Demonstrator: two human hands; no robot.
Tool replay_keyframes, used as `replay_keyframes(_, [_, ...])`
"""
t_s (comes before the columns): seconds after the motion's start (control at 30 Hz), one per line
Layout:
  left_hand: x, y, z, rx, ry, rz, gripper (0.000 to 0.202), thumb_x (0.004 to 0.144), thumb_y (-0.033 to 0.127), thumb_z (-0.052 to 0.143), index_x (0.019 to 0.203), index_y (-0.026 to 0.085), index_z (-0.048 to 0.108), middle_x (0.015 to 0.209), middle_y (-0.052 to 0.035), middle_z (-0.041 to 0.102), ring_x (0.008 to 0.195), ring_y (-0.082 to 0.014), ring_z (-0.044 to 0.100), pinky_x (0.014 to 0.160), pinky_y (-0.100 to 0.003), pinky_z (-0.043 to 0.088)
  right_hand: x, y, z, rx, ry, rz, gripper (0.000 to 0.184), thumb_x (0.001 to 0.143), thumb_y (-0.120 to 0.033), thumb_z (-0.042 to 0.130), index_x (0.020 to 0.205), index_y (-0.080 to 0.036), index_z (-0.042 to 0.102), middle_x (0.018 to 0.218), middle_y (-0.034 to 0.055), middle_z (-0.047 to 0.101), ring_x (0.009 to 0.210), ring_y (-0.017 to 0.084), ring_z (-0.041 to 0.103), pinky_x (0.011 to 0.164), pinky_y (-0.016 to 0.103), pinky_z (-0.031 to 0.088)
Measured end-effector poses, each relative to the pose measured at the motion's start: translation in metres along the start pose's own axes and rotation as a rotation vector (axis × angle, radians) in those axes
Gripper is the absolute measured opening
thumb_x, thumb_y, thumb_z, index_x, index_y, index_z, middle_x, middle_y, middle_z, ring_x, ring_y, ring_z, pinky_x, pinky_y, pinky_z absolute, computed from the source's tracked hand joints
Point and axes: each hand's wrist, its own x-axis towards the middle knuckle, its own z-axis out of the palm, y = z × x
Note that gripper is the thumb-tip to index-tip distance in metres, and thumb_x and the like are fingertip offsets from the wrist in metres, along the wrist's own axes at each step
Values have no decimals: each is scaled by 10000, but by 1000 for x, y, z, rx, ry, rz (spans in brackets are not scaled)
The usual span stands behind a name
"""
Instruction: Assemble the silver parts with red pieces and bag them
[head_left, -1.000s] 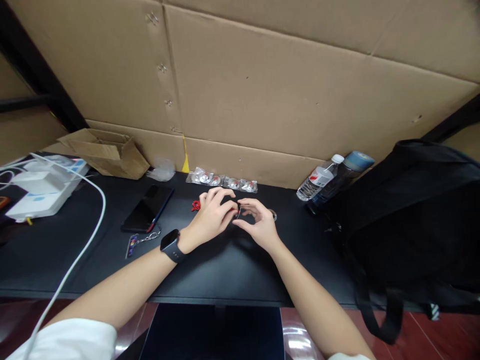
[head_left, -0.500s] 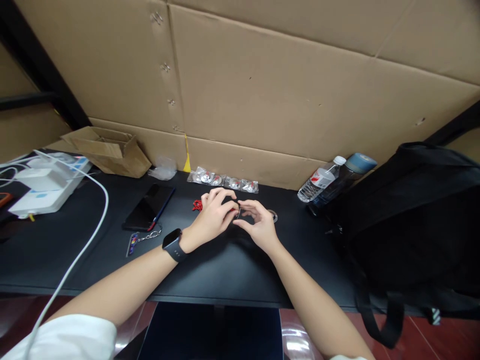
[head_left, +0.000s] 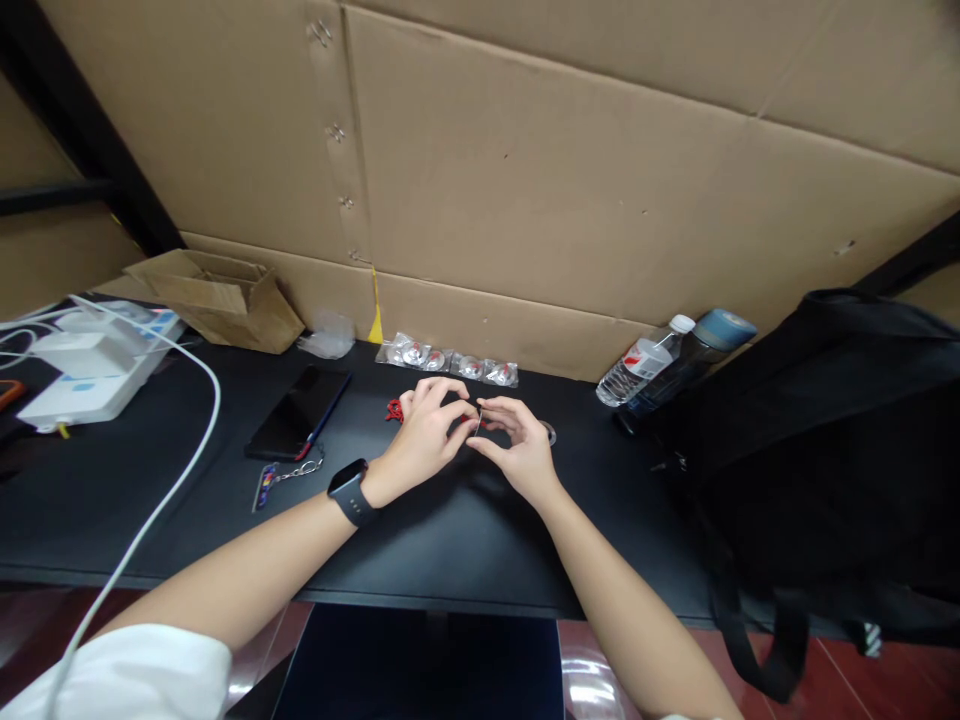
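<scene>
Above the middle of the black table, my left hand [head_left: 435,425] pinches a small, thin, shiny piece [head_left: 479,421] seen almost edge-on. My right hand [head_left: 523,450] grips its other side between thumb and fingertips. Its exact kind cannot be made out, and fingers cover much of it. A bit of red shows between the hands. Behind my left hand lies a tangle of red cord [head_left: 394,410], partly hidden. The edge of a clear ring-shaped item [head_left: 552,433] shows beside my right hand.
Several clear-wrapped round items [head_left: 469,367] line the cardboard wall [head_left: 570,200]. To the left are a phone [head_left: 298,412], a keychain [head_left: 264,486], an open cardboard box [head_left: 225,305] and a power strip [head_left: 112,385]. Bottles [head_left: 637,370] and a black backpack [head_left: 832,450] stand right.
My right thumb and fingertips have drawn in slightly around the thin piece, which shows more clearly between the hands. The view has shifted a little; the table items stay put.
</scene>
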Motion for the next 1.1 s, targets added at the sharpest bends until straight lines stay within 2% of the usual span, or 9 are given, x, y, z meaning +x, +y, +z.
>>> replay_keyframes(0.1, [0,-1,-1,17,9,6,127,978,274,605,968,253,730,1247,-82,619,1209,-294,480,865,-440,347,3,-6,-8,-62,-26,24,552,766,-374,873,1244,-276,616,1294,88,650,1124,243,697,877,357,598])
replay_keyframes(0.23, [-1,-1,-2,25,23,21,112,969,278,624,964,247,732,1256,-89,620,1219,-296,483,881,-445,343,6,-12,-17,-242,-94,-21,178,941,-390,685,1040,-244,711,1174,82,651,1078,213,667,833,327,583])
replay_keyframes(0.43, [1,-1,-5,-12,27,30,135,978,324,617,955,261,734,1252,-75,618,1224,-287,490,929,-448,342,6,-12,-17,-270,-161,1,190,995,-391,592,986,-231,694,1148,81,636,1039,203,653,816,316,571])
replay_keyframes(0.53, [4,-3,-10,-71,6,-1,213,1022,361,530,1098,266,705,1284,-81,611,1220,-267,505,952,-434,365,6,-13,-18,-294,-188,1,185,1000,-376,582,970,-232,694,1176,81,623,1024,195,650,819,315,562])
replay_keyframes(0.63, [6,-8,-14,-91,-92,40,290,992,437,572,1220,293,679,1367,-82,587,1277,-290,471,985,-450,373,5,-16,-18,-343,-202,-18,174,998,-366,583,959,-235,691,1189,84,618,1046,206,642,836,329,553])
replay_keyframes(0.73, [4,-12,-12,-41,-229,113,298,925,477,659,1163,307,715,1359,-69,604,1290,-319,448,974,-469,376,5,-18,-19,-388,-190,-39,156,1000,-350,577,966,-240,684,1189,85,620,1094,224,627,869,350,543])
replay_keyframes(0.9, [0,-17,-7,-48,-389,176,307,961,496,604,1194,317,692,1319,-62,636,1247,-292,485,959,-442,393,5,-17,-19,-473,-153,-85,135,1000,-310,569,966,-247,683,1182,89,624,1124,241,610,931,392,517])
replay_keyframes(1.03, [8,-37,-16,-16,-338,124,448,973,494,570,1386,319,580,1359,-84,622,1275,-294,487,1005,-444,392,5,-11,-20,-536,-145,-80,128,995,-304,574,980,-257,692,1144,83,636,1091,240,605,908,388,516])
replay_keyframes(1.1, [14,-57,-24,59,-256,25,392,1004,405,496,1371,304,592,1362,-93,624,1285,-303,486,1033,-474,373,6,-7,-22,-589,-141,-76,125,989,-300,585,963,-258,700,1122,74,645,1062,234,604,925,391,504])
